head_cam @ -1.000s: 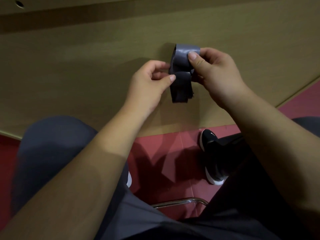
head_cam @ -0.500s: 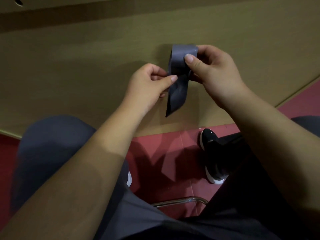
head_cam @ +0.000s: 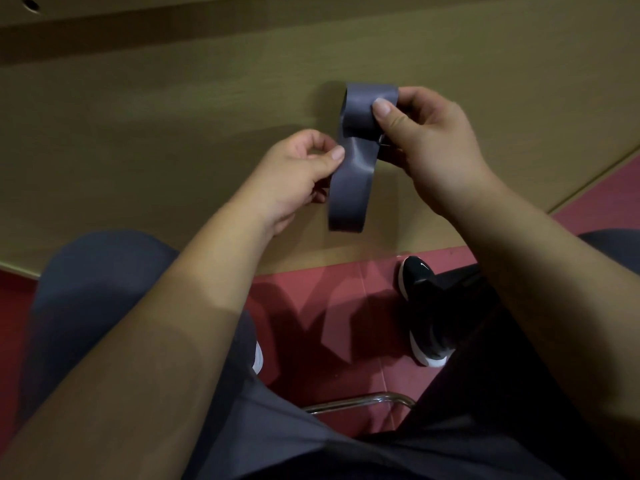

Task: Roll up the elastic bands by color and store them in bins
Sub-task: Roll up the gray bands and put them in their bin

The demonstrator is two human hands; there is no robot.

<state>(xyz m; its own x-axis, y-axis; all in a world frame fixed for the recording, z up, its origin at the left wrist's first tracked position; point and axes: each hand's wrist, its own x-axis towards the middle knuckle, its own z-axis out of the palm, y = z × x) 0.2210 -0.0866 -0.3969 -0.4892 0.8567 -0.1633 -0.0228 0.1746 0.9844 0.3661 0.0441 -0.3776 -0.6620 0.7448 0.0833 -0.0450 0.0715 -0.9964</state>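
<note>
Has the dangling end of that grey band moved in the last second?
Yes. The loose end of the grey band now hangs lower, closer to the bottom edge of the wooden panel above the red floor.

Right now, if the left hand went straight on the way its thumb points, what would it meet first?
The grey elastic band: the thumb of the left hand touches the edge of its hanging strip. Past the band comes the right hand, which grips the rolled top, though depth there is unclear.

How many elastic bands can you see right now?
1. The gray band hangs between the left hand, pinching its middle, and the right hand, gripping its rolled top. Others may lie out of view.
</note>
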